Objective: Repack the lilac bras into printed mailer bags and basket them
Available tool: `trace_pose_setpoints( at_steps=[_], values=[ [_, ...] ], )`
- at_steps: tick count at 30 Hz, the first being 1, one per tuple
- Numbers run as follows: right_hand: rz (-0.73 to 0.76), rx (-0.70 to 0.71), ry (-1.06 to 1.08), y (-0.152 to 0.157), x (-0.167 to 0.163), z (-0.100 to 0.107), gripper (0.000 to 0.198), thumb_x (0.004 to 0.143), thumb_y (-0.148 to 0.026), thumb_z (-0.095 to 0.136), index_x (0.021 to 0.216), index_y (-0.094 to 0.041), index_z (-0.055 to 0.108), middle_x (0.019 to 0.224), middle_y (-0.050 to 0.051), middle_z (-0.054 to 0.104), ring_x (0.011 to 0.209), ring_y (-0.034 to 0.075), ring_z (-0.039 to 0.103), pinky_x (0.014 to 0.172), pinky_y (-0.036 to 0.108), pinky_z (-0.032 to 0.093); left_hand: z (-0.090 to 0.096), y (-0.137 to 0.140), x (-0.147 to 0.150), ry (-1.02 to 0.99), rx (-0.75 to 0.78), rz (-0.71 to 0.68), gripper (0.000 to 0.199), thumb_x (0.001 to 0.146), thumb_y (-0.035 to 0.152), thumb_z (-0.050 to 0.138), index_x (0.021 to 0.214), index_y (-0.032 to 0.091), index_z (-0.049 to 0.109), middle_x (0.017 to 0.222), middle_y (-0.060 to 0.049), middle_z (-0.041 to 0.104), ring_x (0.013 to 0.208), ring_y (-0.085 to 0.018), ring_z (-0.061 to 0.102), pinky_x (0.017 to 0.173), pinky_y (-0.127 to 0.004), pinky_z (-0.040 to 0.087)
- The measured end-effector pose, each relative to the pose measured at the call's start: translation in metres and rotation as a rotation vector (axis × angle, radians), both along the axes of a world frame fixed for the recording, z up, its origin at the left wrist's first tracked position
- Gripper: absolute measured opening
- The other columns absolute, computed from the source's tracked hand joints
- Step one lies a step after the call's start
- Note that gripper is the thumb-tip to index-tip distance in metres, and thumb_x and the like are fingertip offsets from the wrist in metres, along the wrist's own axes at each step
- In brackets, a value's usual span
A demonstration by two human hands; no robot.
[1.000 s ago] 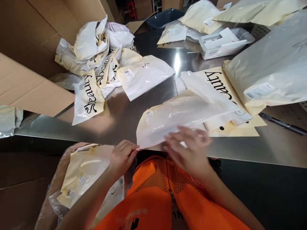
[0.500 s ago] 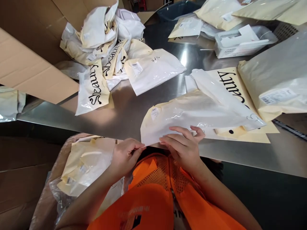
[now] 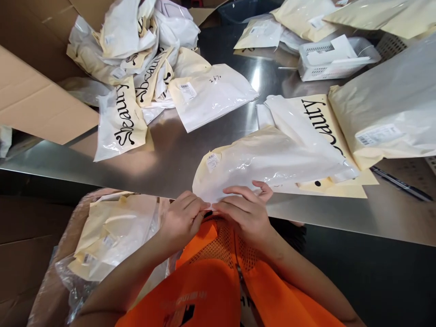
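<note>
A white and cream plastic garment bag (image 3: 259, 156) with a small barcode label lies on the metal table, its near end hanging toward my orange vest. My left hand (image 3: 185, 215) pinches the bag's near edge between thumb and fingers. Close beside it, my right hand (image 3: 247, 211) grips the same edge with thumb and forefinger, its other fingers raised over the bag. The two sets of fingertips almost meet. Beneath this bag lie cream sheets or bags (image 3: 315, 116) with black lettering.
A heap of lettered bags (image 3: 124, 116) sits at the left beside a cardboard flap (image 3: 44, 97). A white basket (image 3: 332, 63) holds papers at the back right. A large bag (image 3: 388, 109) and a black pen (image 3: 402, 183) are on the right. Below left, a carton holds more bags (image 3: 117, 227).
My right hand has moved left along the bag's edge until its fingertips are close to my left hand's. The whole view has shifted slightly, with things sitting further left.
</note>
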State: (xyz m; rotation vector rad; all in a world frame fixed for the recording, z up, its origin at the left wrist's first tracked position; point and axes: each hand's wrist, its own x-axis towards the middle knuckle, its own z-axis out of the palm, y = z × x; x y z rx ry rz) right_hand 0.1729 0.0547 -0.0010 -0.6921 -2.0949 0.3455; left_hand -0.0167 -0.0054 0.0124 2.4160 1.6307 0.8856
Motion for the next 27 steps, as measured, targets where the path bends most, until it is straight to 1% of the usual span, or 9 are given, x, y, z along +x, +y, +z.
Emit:
trace_pose_setpoints(
  at_steps=[2,6,12,16,18,21,22,24,27],
  values=[
    [0.026,-0.020,-0.006,0.000,-0.001,0.000,0.014,0.090,-0.014,0.065,0.087,-0.027,0.065,0.077,-0.010,0.071,0.094,0.017,0.067,0.103,0.043,0.017,0.002,0.001,0.002,0.009,0.007,-0.011,0.018,0.088,0.005,0.050,0.082,0.019,0.060,0.070,-0.001,0.064,0.068,-0.015,0.057,0.062,-0.028,0.046],
    [-0.010,-0.082,0.006,0.003,0.004,0.000,0.010,0.086,-0.020,0.071,0.081,-0.027,0.065,0.076,-0.009,0.071,0.093,0.018,0.066,0.102,0.043,0.019,0.003,0.002,0.004,0.004,0.027,-0.027,0.016,0.088,0.007,0.052,0.083,0.020,0.060,0.069,0.000,0.065,0.066,-0.015,0.057,0.061,-0.028,0.047],
    [0.010,-0.113,-0.019,0.010,0.016,-0.002,0.016,0.089,-0.012,0.066,0.085,-0.028,0.067,0.078,-0.008,0.072,0.095,0.016,0.065,0.101,0.043,0.018,0.002,0.004,0.003,0.006,0.037,-0.022,0.017,0.087,0.005,0.052,0.079,0.019,0.059,0.067,0.000,0.064,0.064,-0.015,0.056,0.060,-0.027,0.046],
    [-0.026,-0.107,0.007,0.006,0.012,-0.005,0.006,0.088,-0.024,0.071,0.083,-0.027,0.068,0.078,-0.009,0.072,0.096,0.015,0.064,0.104,0.042,0.016,0.004,0.007,0.006,0.016,0.056,-0.036,0.018,0.086,0.005,0.054,0.074,0.018,0.059,0.063,-0.001,0.062,0.061,-0.015,0.055,0.058,-0.027,0.044],
    [-0.009,-0.081,-0.009,-0.002,0.007,-0.005,0.002,0.089,-0.028,0.069,0.088,-0.028,0.069,0.081,-0.011,0.072,0.098,0.013,0.063,0.107,0.040,0.015,0.005,0.007,0.008,0.029,0.034,-0.052,0.018,0.086,0.007,0.055,0.074,0.018,0.059,0.062,0.000,0.061,0.061,-0.015,0.055,0.058,-0.027,0.044],
    [0.017,0.006,-0.093,-0.010,-0.001,-0.008,0.021,0.097,-0.018,0.055,0.094,-0.031,0.071,0.088,-0.016,0.071,0.103,0.008,0.061,0.111,0.037,0.014,0.003,0.004,0.002,0.029,-0.010,-0.090,0.016,0.090,0.012,0.054,0.078,0.019,0.062,0.067,0.000,0.064,0.065,-0.014,0.059,0.061,-0.025,0.046],
    [0.004,0.046,-0.115,-0.009,0.000,-0.011,0.026,0.098,-0.015,0.052,0.094,-0.031,0.071,0.089,-0.017,0.072,0.104,0.008,0.060,0.112,0.037,0.013,0.001,0.002,-0.003,0.034,-0.024,-0.102,0.014,0.091,0.015,0.054,0.082,0.020,0.063,0.070,0.001,0.065,0.067,-0.014,0.061,0.061,-0.025,0.047],
    [-0.069,0.121,-0.105,0.001,0.011,-0.016,0.025,0.098,-0.017,0.053,0.092,-0.032,0.071,0.091,-0.017,0.072,0.107,0.008,0.060,0.113,0.037,0.012,-0.005,-0.004,-0.020,0.050,-0.035,-0.093,0.011,0.091,0.021,0.055,0.088,0.024,0.065,0.075,0.002,0.068,0.070,-0.014,0.065,0.062,-0.025,0.049],
    [-0.271,0.130,-0.043,0.027,0.056,-0.018,0.018,0.094,-0.019,0.059,0.091,-0.032,0.071,0.095,-0.014,0.073,0.109,0.014,0.061,0.113,0.041,0.012,-0.013,-0.014,-0.048,0.046,-0.049,0.025,0.009,0.086,0.026,0.062,0.088,0.033,0.068,0.078,0.006,0.071,0.069,-0.016,0.067,0.060,-0.028,0.053]
  ],
)
